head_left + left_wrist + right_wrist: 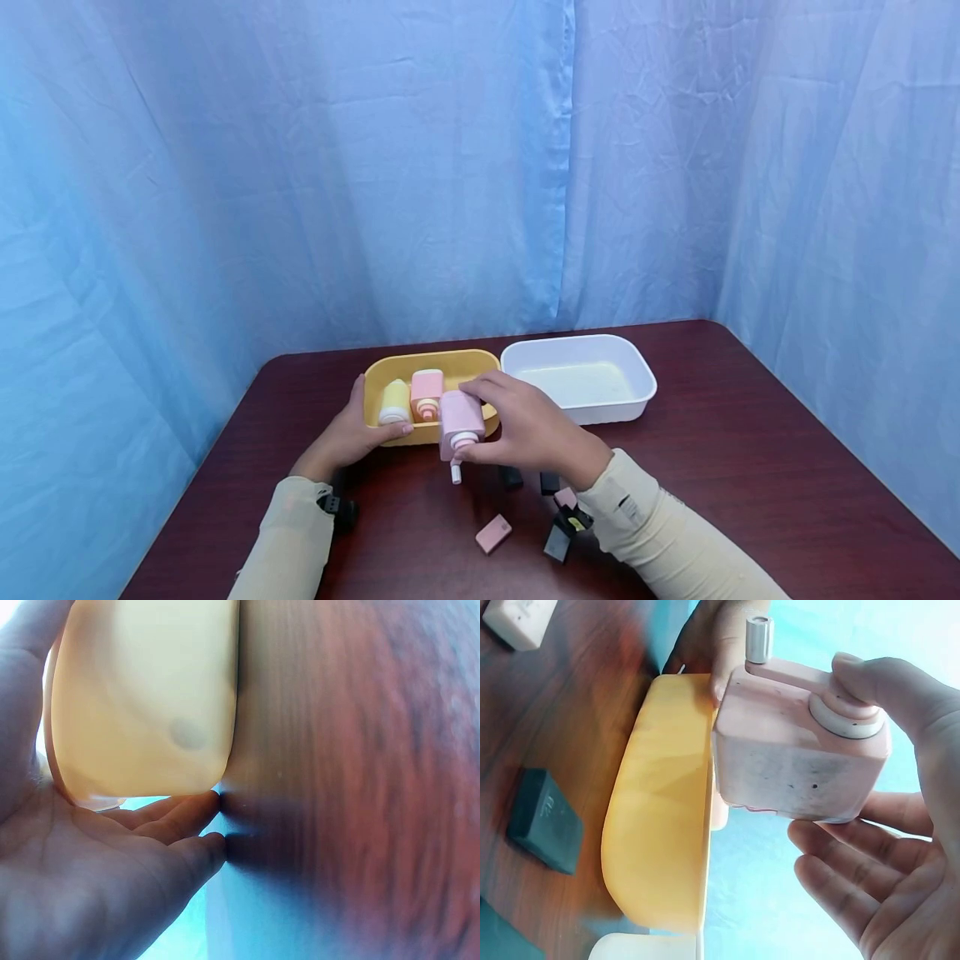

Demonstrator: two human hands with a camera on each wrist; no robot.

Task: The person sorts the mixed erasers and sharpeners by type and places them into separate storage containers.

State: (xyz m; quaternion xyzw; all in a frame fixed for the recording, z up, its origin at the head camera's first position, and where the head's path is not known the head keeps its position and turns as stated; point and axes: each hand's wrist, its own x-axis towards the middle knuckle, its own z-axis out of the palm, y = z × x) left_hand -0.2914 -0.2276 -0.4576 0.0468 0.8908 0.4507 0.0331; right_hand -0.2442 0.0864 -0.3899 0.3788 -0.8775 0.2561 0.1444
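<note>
My right hand (528, 425) pinches a pale pink box with a crank handle (461, 414), above the front right part of a yellow tub (468, 357). In the right wrist view, the thumb lies on the round white-and-pink hub of the box (795, 761), with fingers beneath it. The crank's white knob sticks out at one corner. My left hand (352, 433) grips the left end of the tub, thumb along its front rim. Inside the tub lie a yellow bottle-like item (395, 398) with a white end and a pink block-shaped item (427, 385) with a round nozzle-like end.
A white tub (637, 407) stands against the yellow tub's right end. In front lie a small pink block (493, 534), a grey block (557, 543) and dark blocks (511, 477), some partly hidden by my right arm. Blue curtains (450, 167) hang behind the dark red table (750, 467).
</note>
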